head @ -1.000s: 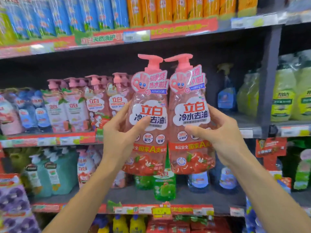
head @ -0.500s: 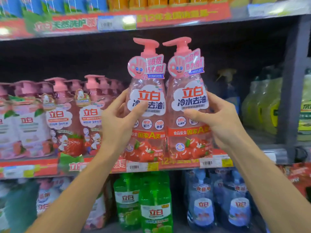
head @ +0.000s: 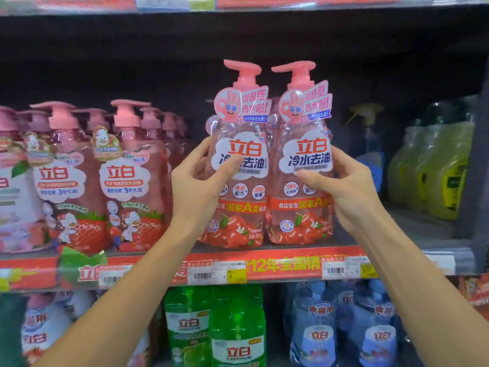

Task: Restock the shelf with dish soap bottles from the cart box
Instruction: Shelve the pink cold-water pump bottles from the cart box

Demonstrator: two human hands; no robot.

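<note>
Far left on the middle shelf, a row of pink strawberry bottles stands upright, pump tops lined up, with more of the same behind them. Just to their right, the person's left hand is wrapped round the side of the left soap bottle, thumb pressed across the white label and fingers curled behind it. That bottle is upright, its base sitting at the front edge of the shelf, right above the red price strip. Touching it on the right is the right soap bottle, also upright with its base at the shelf edge. The right hand grips this one from the other side, thumb on the front under the label, fingers curled round the back. Both carry pink pump heads and cardboard tags at the neck. Further right, set back on the shelf, are a blue spray bottle and yellow-green bottles. Below, green bottles and blue bottles fill the lower shelf.
</note>
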